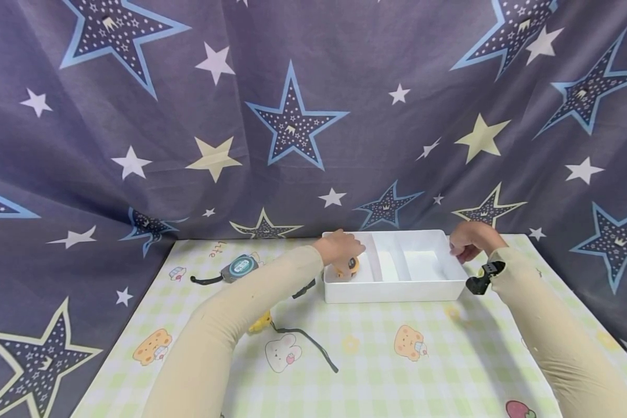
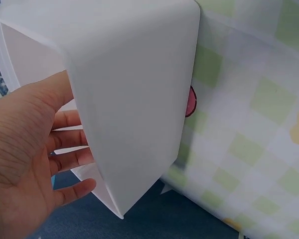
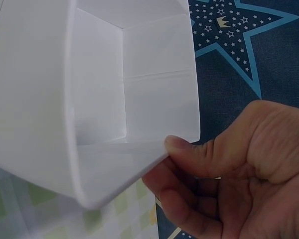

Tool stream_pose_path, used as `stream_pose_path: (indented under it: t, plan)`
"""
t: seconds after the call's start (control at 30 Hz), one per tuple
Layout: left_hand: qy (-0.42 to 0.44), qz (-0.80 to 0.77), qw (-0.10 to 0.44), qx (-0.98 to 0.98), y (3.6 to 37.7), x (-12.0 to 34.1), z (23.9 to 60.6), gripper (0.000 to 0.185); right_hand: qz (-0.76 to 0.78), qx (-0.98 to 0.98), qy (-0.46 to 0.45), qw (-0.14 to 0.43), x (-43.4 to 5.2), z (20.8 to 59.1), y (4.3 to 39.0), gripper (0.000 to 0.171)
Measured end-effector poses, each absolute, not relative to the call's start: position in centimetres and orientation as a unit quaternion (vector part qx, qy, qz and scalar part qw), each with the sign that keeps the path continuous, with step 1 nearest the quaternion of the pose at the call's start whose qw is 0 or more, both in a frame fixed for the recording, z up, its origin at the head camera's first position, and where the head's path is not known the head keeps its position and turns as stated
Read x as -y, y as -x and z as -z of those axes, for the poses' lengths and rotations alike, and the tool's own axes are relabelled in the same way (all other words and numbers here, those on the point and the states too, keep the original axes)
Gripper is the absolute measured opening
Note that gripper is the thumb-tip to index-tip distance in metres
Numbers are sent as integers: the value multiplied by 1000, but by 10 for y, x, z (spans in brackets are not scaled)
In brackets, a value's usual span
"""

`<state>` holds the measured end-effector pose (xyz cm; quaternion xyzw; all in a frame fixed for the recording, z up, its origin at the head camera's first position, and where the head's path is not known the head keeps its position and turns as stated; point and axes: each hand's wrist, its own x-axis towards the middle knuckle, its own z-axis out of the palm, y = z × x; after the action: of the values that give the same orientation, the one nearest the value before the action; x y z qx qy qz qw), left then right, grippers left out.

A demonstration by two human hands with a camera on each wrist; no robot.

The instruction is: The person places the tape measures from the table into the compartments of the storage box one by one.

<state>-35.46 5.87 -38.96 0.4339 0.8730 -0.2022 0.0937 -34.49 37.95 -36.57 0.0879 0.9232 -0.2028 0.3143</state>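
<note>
A white divided box (image 1: 392, 292) stands at the back of the table. My left hand (image 1: 341, 247) reaches over its left end, fingers spread inside the left compartment. In the left wrist view the left hand (image 2: 30, 149) has its fingertips partly hidden behind the box wall (image 2: 134, 109). Below those fingers an orange stopwatch-like thing (image 1: 353, 265) with a dark face lies in that compartment, partly covered by the hand. At the opposite end my right hand (image 1: 472, 239) pinches the rim between thumb and fingers; the right wrist view shows this right hand (image 3: 229, 169) at the box corner.
Left of the box lies a grey stopwatch (image 1: 242, 266) with a black wrist cord. Nearer the front, a yellow thing (image 1: 261, 321) with a dark cord (image 1: 313, 342) shows partly behind the left sleeve. A black strap (image 1: 304, 289) lies beside the box. Behind hangs a starry curtain (image 1: 313, 191).
</note>
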Motion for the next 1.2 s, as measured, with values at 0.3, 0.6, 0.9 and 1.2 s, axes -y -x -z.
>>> stream_pose_path:
  t: [0.3, 0.6, 0.9, 1.2]
  plan:
    - [-443, 207, 74, -869, 354, -56, 391, 54, 202, -923, -80, 318, -378, 366, 343, 12]
    - [-446, 190, 69, -872, 357, -54, 391, 55, 197, -925, -79, 314, -378, 366, 344, 12]
    - [-446, 186, 78, -872, 356, -48, 384, 55, 212, -925, -82, 306, -379, 365, 342, 11]
    - [-450, 154, 67, -877, 354, -35, 378, 59, 190, -928, -96, 305, -380, 374, 350, 13]
